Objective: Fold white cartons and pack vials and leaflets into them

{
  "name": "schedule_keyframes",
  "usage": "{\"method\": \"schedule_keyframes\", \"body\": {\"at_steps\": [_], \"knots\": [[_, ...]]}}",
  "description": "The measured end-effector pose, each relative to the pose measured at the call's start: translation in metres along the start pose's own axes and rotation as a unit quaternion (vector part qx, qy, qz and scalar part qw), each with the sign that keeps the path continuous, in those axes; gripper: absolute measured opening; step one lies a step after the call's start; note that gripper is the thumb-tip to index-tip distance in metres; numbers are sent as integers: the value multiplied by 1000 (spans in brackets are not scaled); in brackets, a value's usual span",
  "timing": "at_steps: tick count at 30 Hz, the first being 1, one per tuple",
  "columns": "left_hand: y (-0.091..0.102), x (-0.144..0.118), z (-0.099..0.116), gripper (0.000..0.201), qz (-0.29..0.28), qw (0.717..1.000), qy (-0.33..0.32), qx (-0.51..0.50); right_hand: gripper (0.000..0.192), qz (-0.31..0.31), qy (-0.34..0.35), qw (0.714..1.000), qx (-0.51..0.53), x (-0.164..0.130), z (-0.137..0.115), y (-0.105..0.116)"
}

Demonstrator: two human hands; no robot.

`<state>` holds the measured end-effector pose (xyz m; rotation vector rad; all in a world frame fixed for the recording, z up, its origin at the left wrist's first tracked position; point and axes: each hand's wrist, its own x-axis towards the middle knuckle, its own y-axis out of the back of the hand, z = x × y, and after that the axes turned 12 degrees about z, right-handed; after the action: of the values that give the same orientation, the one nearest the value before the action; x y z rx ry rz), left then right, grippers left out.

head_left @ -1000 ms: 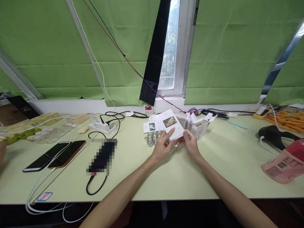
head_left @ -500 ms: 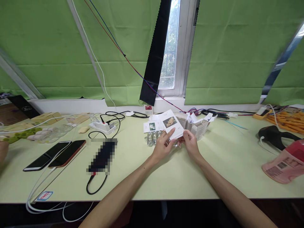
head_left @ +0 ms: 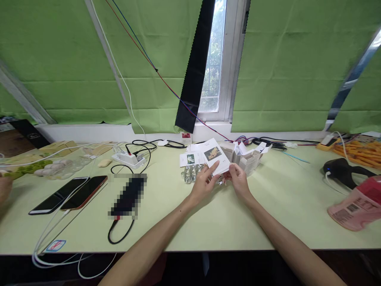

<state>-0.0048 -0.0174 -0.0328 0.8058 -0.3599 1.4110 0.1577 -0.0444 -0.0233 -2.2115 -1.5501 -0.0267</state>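
Observation:
My left hand (head_left: 204, 184) and my right hand (head_left: 238, 179) meet over the middle of the pale green table (head_left: 208, 222). Both pinch the near edge of a white card with a flower picture (head_left: 214, 155), which tilts up away from me. Just left of the hands stand several small clear glass bottles (head_left: 190, 173). A second card with a small picture (head_left: 188, 159) lies behind them. Open white cartons (head_left: 248, 157) sit right of the held card.
Two phones (head_left: 70, 194) and a dark device on a cable (head_left: 127, 196) lie at the left. A white power strip (head_left: 128, 158) and cables sit at the back. A pink package (head_left: 355, 206) and black scanner (head_left: 342, 171) are far right. Another person's hand (head_left: 4, 186) shows at the left edge.
Almost nothing has changed. My hands keep their hold on the card, and the hand at the left edge has shifted slightly inward.

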Motion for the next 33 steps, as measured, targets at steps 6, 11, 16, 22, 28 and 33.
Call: {"method": "schedule_keyframes", "body": {"at_steps": [6, 11, 16, 22, 28, 33], "knots": [[0, 0, 0, 51, 1, 1000, 11, -7, 48, -2, 5, 1000, -1, 1, 3, 2], [1, 1, 1, 50, -4, 1000, 11, -18, 47, 1, 1, 1000, 1, 2, 3, 2], [1, 2, 3, 49, -2, 1000, 9, -29, 48, 1, 3, 1000, 0, 2, 3, 2], [1, 1, 3, 48, -1, 999, 7, -34, 48, 1, -1, 1000, 0, 4, 5, 3], [1, 1, 1, 46, -5, 999, -13, -35, 47, 4, -2, 1000, 0, 3, 5, 4], [1, 1, 1, 46, -8, 999, -22, -31, 48, 11, -4, 1000, -5, 3, 4, 4]]}}
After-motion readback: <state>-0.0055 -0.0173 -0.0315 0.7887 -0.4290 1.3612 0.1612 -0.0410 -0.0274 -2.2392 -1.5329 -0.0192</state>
